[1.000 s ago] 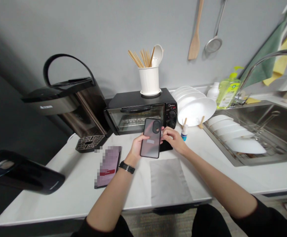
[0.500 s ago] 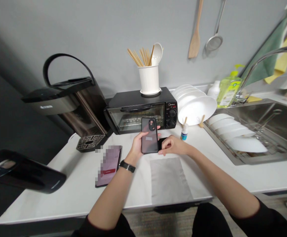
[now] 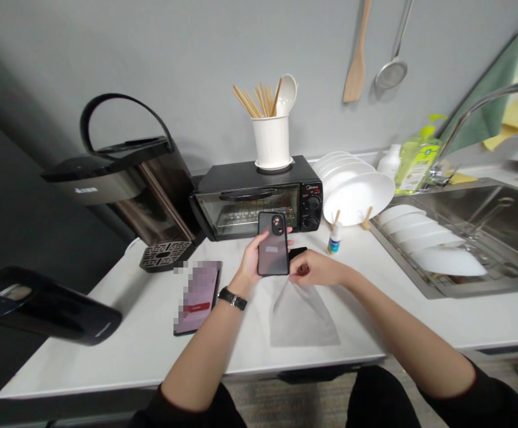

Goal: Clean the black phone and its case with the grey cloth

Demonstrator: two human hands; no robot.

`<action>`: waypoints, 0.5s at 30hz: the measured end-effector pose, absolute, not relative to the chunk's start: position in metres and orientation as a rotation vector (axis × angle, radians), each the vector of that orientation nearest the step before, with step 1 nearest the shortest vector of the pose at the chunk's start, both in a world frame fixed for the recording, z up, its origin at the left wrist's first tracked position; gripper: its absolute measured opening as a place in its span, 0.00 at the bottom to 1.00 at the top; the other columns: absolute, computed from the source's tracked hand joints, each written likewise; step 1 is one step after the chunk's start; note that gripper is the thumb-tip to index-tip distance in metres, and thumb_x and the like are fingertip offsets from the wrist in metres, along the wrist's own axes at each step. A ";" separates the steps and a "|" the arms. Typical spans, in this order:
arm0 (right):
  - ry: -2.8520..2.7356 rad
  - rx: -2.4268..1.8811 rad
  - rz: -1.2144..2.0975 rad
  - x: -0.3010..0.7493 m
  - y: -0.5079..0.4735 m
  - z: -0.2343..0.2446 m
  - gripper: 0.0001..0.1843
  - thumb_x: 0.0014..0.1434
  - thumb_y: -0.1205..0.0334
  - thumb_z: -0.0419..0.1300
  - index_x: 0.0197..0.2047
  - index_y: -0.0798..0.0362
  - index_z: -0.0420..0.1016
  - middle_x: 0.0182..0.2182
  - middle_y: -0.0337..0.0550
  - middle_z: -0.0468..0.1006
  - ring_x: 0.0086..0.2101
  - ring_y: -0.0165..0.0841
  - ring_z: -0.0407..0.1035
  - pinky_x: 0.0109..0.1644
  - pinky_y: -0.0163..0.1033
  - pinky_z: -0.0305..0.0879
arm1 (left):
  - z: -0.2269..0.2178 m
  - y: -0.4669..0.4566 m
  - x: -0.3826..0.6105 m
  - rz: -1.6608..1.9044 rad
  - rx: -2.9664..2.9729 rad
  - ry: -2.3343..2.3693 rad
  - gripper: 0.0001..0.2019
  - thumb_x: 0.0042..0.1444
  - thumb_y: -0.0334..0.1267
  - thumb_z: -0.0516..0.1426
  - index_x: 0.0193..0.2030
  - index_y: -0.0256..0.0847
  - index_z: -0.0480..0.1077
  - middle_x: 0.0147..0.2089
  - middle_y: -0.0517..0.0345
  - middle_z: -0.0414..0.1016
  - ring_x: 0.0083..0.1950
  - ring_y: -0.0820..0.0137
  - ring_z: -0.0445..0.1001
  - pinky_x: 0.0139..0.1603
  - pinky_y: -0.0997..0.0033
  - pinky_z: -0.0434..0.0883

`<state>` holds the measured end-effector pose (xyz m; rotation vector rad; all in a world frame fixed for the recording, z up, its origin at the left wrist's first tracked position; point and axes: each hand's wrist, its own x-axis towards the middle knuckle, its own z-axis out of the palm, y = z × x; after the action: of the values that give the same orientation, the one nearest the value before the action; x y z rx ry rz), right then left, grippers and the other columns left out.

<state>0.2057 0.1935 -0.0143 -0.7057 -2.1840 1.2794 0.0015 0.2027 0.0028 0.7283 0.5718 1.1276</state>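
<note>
My left hand [image 3: 250,267] holds a dark phone [image 3: 273,244] upright above the white counter [image 3: 374,297], its back with the camera ring turned toward me. My right hand [image 3: 316,270] is closed in a pinch on the far edge of a grey cloth [image 3: 302,315], which is lifted and gathered there while its near part lies flat. A small black object [image 3: 297,252] lies just behind my right hand. A second phone [image 3: 197,289] with a lit purplish screen lies on the counter left of my left wrist.
A black toaster oven [image 3: 254,196] carries a white utensil holder [image 3: 272,141]. Left stands a large black water dispenser [image 3: 125,184]. A small dropper bottle [image 3: 334,239], a plate rack [image 3: 357,196], a sink [image 3: 486,226] with dishes and a soap bottle [image 3: 414,163] are on the right.
My right hand has left the phone, dropped to the counter and pinched the cloth's far edge, lifting it. The phone has tilted more upright in my left hand.
</note>
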 end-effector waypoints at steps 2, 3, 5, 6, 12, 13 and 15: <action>-2.060 -0.704 1.337 0.207 0.195 -0.011 0.20 0.60 0.47 0.64 0.25 0.52 0.72 0.22 0.32 0.65 0.24 0.26 0.55 0.30 0.35 0.52 | 0.003 0.205 0.000 1.170 0.709 0.549 0.18 0.65 0.38 0.54 0.57 0.33 0.77 0.55 0.46 0.84 0.40 0.62 0.84 0.41 0.64 0.80; -1.989 -0.711 1.350 0.208 0.197 -0.010 0.22 0.61 0.44 0.63 0.25 0.52 0.70 0.22 0.32 0.62 0.24 0.26 0.53 0.30 0.35 0.51 | 0.003 0.206 -0.001 1.186 0.692 0.541 0.18 0.65 0.38 0.54 0.56 0.32 0.77 0.53 0.45 0.85 0.39 0.62 0.84 0.41 0.65 0.80; -1.834 -0.733 1.352 0.210 0.199 -0.007 0.25 0.62 0.41 0.61 0.25 0.51 0.66 0.21 0.30 0.58 0.24 0.26 0.50 0.29 0.35 0.49 | 0.004 0.206 -0.002 1.198 0.657 0.526 0.19 0.65 0.38 0.53 0.55 0.31 0.78 0.52 0.44 0.85 0.40 0.61 0.85 0.42 0.64 0.80; -1.755 -0.746 1.345 0.210 0.200 -0.006 0.25 0.62 0.40 0.61 0.24 0.50 0.63 0.22 0.30 0.56 0.24 0.26 0.49 0.29 0.34 0.48 | 0.005 0.206 -0.003 1.193 0.641 0.516 0.19 0.65 0.39 0.53 0.55 0.31 0.78 0.51 0.43 0.85 0.42 0.60 0.85 0.43 0.63 0.81; -1.388 -0.804 1.294 0.207 0.197 0.004 0.25 0.60 0.36 0.61 0.29 0.48 0.60 0.25 0.32 0.63 0.25 0.29 0.60 0.29 0.34 0.58 | 0.007 0.201 0.002 1.138 0.575 0.477 0.22 0.67 0.43 0.53 0.58 0.31 0.77 0.50 0.42 0.86 0.47 0.55 0.85 0.51 0.58 0.80; -1.355 -0.812 1.273 0.206 0.197 0.005 0.25 0.60 0.35 0.61 0.31 0.47 0.62 0.26 0.33 0.64 0.26 0.30 0.61 0.29 0.34 0.60 | 0.007 0.201 0.004 1.137 0.566 0.492 0.22 0.68 0.44 0.53 0.59 0.32 0.77 0.49 0.43 0.86 0.47 0.55 0.85 0.51 0.57 0.80; -1.312 -0.823 1.206 0.205 0.199 0.004 0.25 0.59 0.33 0.61 0.33 0.47 0.64 0.26 0.33 0.65 0.26 0.30 0.62 0.30 0.34 0.61 | 0.007 0.199 0.007 1.121 0.546 0.525 0.24 0.69 0.49 0.53 0.62 0.35 0.76 0.48 0.45 0.86 0.46 0.55 0.86 0.50 0.58 0.81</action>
<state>0.2047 0.1986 0.0043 -0.8230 -1.3125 1.2061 0.0074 0.1995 0.0070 0.5455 0.5248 1.1206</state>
